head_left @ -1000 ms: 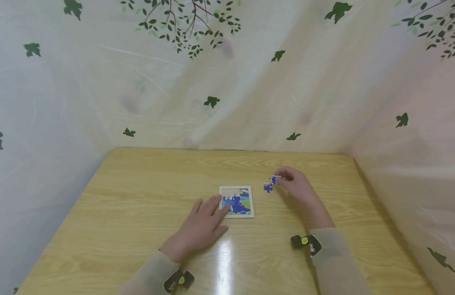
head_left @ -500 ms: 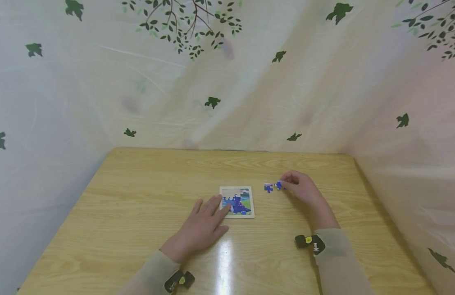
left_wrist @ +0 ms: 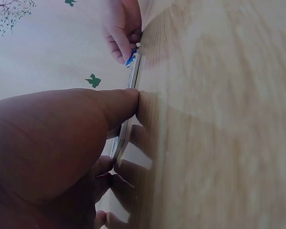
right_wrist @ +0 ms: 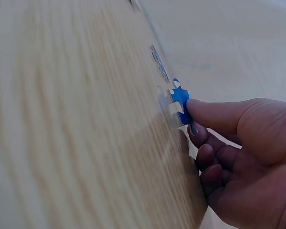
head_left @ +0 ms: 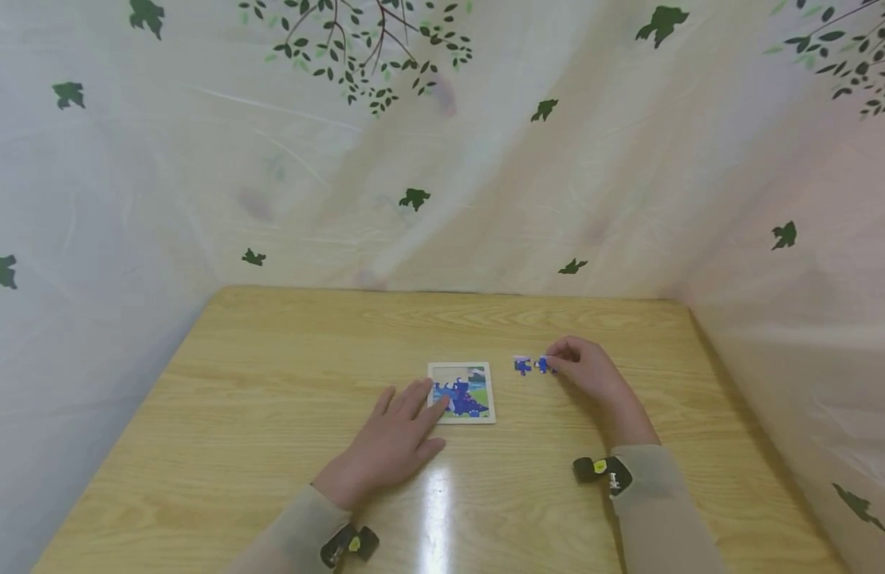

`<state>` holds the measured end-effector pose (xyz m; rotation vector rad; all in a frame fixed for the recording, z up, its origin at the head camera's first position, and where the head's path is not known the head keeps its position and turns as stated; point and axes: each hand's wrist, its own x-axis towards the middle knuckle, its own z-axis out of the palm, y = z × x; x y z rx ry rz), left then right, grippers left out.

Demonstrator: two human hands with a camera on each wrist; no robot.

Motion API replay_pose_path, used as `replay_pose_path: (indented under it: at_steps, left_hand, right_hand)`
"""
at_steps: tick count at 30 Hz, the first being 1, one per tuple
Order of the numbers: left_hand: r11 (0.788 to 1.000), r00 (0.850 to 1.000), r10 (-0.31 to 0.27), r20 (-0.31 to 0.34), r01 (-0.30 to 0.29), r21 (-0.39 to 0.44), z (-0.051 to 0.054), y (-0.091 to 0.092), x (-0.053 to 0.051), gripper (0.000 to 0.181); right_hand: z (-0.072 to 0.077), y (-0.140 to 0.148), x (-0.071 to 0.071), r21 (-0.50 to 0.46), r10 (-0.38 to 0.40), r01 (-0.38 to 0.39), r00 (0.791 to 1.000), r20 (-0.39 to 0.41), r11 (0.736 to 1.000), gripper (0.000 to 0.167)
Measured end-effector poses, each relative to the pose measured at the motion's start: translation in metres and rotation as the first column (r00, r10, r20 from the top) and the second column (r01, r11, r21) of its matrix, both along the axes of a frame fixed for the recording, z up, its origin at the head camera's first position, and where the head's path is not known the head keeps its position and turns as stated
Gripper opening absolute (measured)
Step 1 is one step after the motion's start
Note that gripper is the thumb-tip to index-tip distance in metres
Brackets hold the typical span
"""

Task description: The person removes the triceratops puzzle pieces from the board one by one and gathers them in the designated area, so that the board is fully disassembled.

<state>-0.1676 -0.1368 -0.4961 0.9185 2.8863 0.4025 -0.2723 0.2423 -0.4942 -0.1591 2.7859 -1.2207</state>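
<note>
A square puzzle (head_left: 468, 399) in a white frame lies on the table, with a blue dragon picture and a bare patch at its upper left. My left hand (head_left: 388, 438) rests on its left side with spread, fairly straight fingers; in the left wrist view my left hand (left_wrist: 52, 143) touches the puzzle's edge. Right of the puzzle, my right hand (head_left: 589, 371) pinches a blue piece (head_left: 542, 364) between thumb and fingers. The right wrist view shows this piece (right_wrist: 181, 98) tilted up at the table surface. Another piece (head_left: 521, 365) lies just left of it.
The wooden table (head_left: 270, 343) reaches back to a pale curtain (head_left: 485, 199) printed with leaves and branches. Dark devices are strapped at both sleeves (head_left: 650, 478).
My right hand has moved a little right and toward me, lowering its piece from behind the loose piece to beside it. My left hand stays on the puzzle.
</note>
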Motion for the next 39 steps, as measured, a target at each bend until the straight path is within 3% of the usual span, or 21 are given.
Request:
replay_pose_path:
  at_steps: [7, 13, 20, 28, 34, 39]
  left_hand:
    - [1.0, 1.0, 0.003, 0.006, -0.003, 0.006, 0.0, 0.001, 0.0, 0.068]
    - [0.998, 1.0, 0.015, 0.014, -0.016, 0.065, -0.001, 0.002, -0.001, 0.069]
    - [0.979, 0.994, 0.106, 0.026, -0.109, 0.172, -0.006, 0.003, -0.008, 0.073]
    - [0.976, 0.992, 0.121, 0.024, -0.124, 0.178, -0.008, 0.003, -0.011, 0.069]
    - [0.964, 0.984, 0.169, 0.052, -0.176, 0.201, -0.009, 0.002, -0.012, 0.067]
    - [0.954, 0.983, 0.179, 0.051, -0.186, 0.233, -0.007, 0.001, -0.012, 0.066]
  right_hand:
    - [-0.003, 0.0, 0.0, 0.018, 0.005, -0.005, 1.0, -0.007, 1.0, 0.016]
    - [-0.003, -0.003, 0.003, 0.03, -0.008, 0.007, 1.0, 0.008, 1.0, 0.018]
    - [-0.003, -0.005, 0.003, 0.042, -0.013, 0.012, 1.0, 0.025, 0.999, 0.018]
    - [0.0, -0.006, 0.004, 0.036, -0.021, 0.019, 0.999, 0.041, 0.999, 0.022]
    - [0.002, -0.007, 0.004, 0.032, -0.03, 0.028, 0.998, 0.052, 0.999, 0.028]
    - [0.003, -0.005, 0.002, 0.027, -0.007, 0.005, 0.999, 0.047, 1.0, 0.028]
